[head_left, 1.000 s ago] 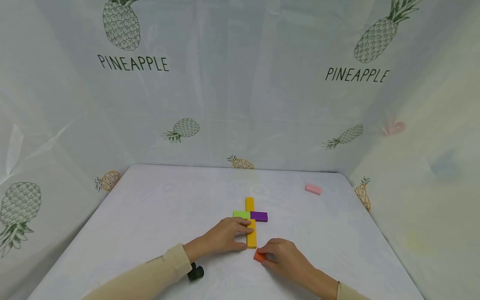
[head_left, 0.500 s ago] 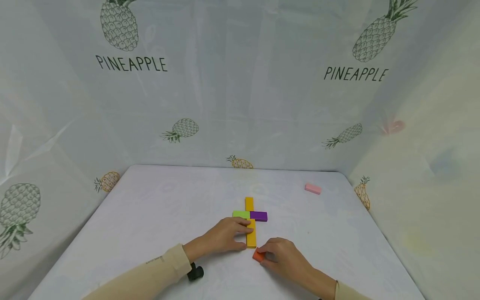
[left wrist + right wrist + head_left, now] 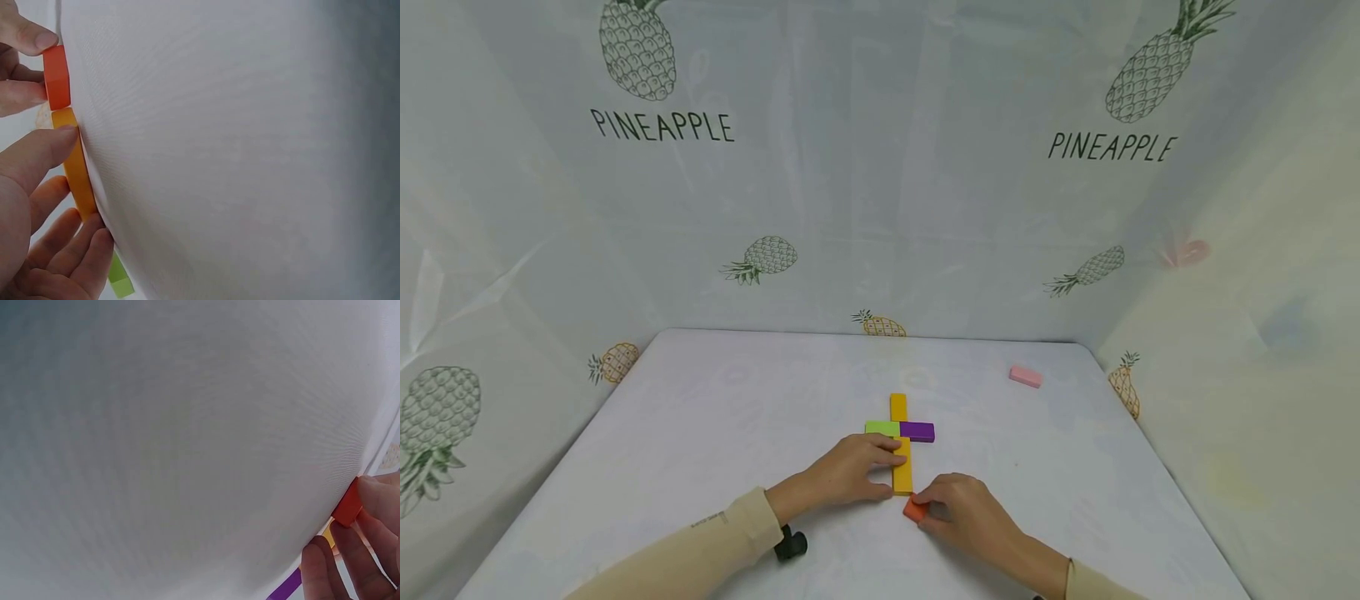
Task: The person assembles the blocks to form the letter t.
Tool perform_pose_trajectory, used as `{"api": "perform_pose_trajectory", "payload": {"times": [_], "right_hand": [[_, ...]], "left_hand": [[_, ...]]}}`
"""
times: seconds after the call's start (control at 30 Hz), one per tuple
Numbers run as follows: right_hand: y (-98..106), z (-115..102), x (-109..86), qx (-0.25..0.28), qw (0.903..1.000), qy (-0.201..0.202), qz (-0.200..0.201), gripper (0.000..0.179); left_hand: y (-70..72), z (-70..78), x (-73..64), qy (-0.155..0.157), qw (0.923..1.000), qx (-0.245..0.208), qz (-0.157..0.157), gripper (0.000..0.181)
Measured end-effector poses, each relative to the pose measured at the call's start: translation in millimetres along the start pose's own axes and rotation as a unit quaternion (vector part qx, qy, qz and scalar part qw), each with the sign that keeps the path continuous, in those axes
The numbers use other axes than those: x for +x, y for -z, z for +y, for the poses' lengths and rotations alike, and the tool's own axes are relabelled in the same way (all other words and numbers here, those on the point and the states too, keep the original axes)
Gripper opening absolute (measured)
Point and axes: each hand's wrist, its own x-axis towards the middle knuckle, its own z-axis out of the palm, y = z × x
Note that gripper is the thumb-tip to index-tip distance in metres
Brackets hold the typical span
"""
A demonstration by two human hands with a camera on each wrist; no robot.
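Observation:
My left hand point(image 3: 853, 471) holds a long yellow block point(image 3: 902, 479) against the table, thumb by its near end and fingers across it farther up. In the left wrist view, that yellow block point(image 3: 77, 169) is partly covered by the fingers. Between thumb and fingers my right hand point(image 3: 968, 512) pinches an orange-red block point(image 3: 914, 509), slightly turned, by the yellow block's near end. The left wrist view shows the orange-red block point(image 3: 57, 78) almost end to end with the yellow one. Beyond the left fingers lie a lime green block point(image 3: 882, 427) and a purple block point(image 3: 917, 432), side by side.
Another yellow block point(image 3: 898, 407) extends away from the green and purple ones. A pink block point(image 3: 1026, 377) lies alone at the back right of the white table point(image 3: 737, 392). A small black object point(image 3: 791, 545) shows beside the left sleeve. Pineapple-print sheeting point(image 3: 880, 183) surrounds the table.
My right hand has shifted slightly left and away from me, bringing the orange-red block closer to the yellow block's near end. The left hand stays where it was.

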Motion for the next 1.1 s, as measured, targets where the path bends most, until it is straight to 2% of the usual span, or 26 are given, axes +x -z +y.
{"api": "perform_pose_trajectory", "payload": {"times": [0.37, 0.67, 1.1], "right_hand": [[-1.2, 0.8, 1.5, 0.004, 0.9999, -0.007, -0.013, 0.02], [-3.5, 0.5, 1.0, 0.002, 1.0, 0.002, 0.004, 0.018], [-4.1, 1.1, 2.8, -0.002, 0.9999, -0.013, -0.006, 0.019]], "left_hand": [[0.4, 2.3, -1.6, 0.003, 1.0, 0.0, 0.005, 0.051], [0.1, 2.3, -0.5, 0.002, 1.0, 0.002, 0.004, 0.051], [0.0, 2.6, -0.6, 0.005, 1.0, -0.002, 0.002, 0.05]]}}
